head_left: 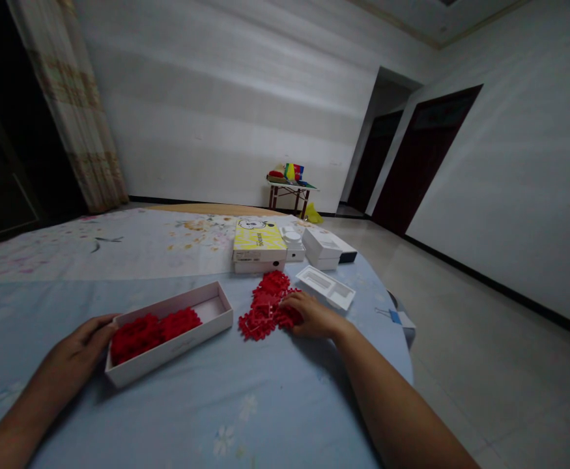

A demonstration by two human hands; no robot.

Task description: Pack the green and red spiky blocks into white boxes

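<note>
My left hand (77, 352) grips the left end of a long, open white box (177, 345), thumb and fingers at its wall. Inside the box, red toothed pieces (152, 332) fill the left and middle; the bare bottom shows at its right end. To the right of the box, a loose pile of red gear-like pieces (260, 312) lies on the cloth. My right hand (309, 314) is at the pile's right side, its fingers curled around a red piece there. The palm hides part of that piece.
Behind the pile stands a yellow-and-white box (259, 241), with smaller white boxes (321, 247) to its right. A white tray insert (326, 288) lies beyond my right hand. A blue binder clip (392, 316) sits at the table's right edge. The blue flowered tablecloth (265, 417) covers the near side.
</note>
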